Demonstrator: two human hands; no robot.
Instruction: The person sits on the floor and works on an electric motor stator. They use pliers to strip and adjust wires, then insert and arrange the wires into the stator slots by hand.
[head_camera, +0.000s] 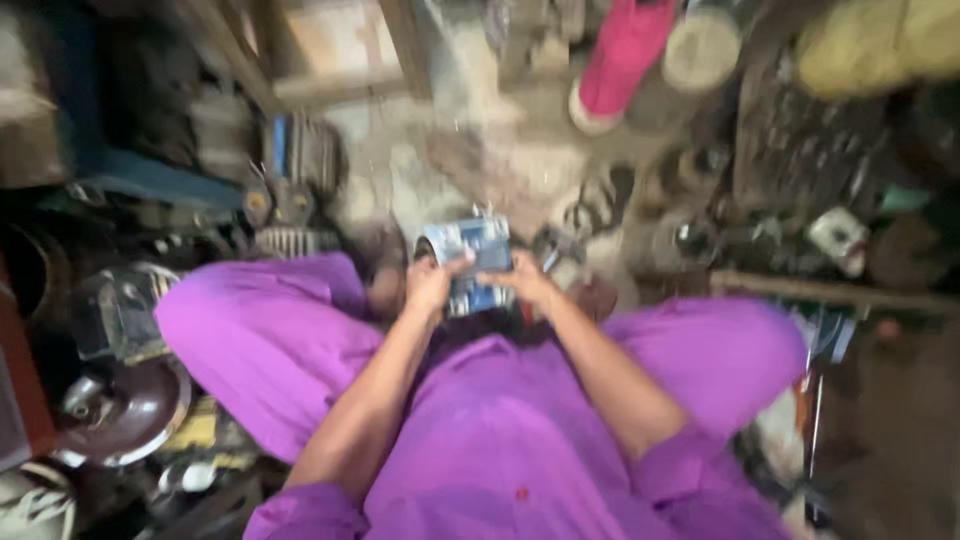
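**Head view: small blue-grey block held in both hands over the floor**

Head camera looks straight down on a seated person in purple clothing, knees spread. Frame is motion-blurred; fine detail is lost.

- Left hand (428, 285) and right hand (527, 283) both grip a small blue-grey block (470, 262), apparently metal, held between the knees just above the floor (480, 170).
- Fingers of both hands are wrapped round the block's lower edges; left thumb lies across its face.
- Surroundings: motor-like parts (295, 185) to the left, a dark round dish (125, 410) at lower left, a pink cylinder (620, 55) at top.

Judgement: the step in hand looks like inspecting or turning the block. Any next move calls for a steady two-handed hold, since the block sits clear of support.
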